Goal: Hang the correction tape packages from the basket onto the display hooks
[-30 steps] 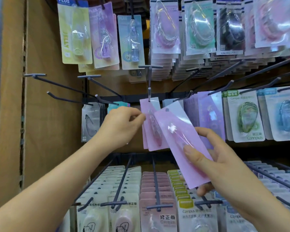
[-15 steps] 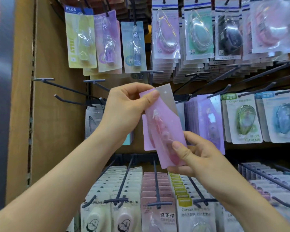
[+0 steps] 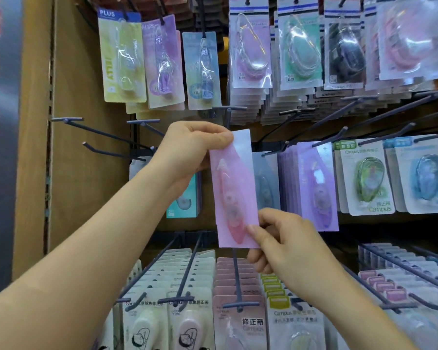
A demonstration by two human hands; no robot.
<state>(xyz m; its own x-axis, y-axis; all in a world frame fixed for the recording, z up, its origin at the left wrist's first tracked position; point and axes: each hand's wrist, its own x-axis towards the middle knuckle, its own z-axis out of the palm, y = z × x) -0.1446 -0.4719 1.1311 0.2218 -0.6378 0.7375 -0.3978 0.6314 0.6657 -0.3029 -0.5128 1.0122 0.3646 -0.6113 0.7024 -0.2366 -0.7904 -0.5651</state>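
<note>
Currently I log the pack (image 3: 234,198) upright close under the hook (image 3: 228,117), left hand (image 3: 187,150) pinching its top, right hand (image 3: 283,243) its bottom; risk: its hole, unseen, misses the tip.

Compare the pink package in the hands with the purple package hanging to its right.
The pink package is pinched by the left hand at its top and the right hand at its bottom; the purple package hangs untouched. The pink package's card is rosy, the purple package's lilac. Both are tall, narrow blister cards.
</note>
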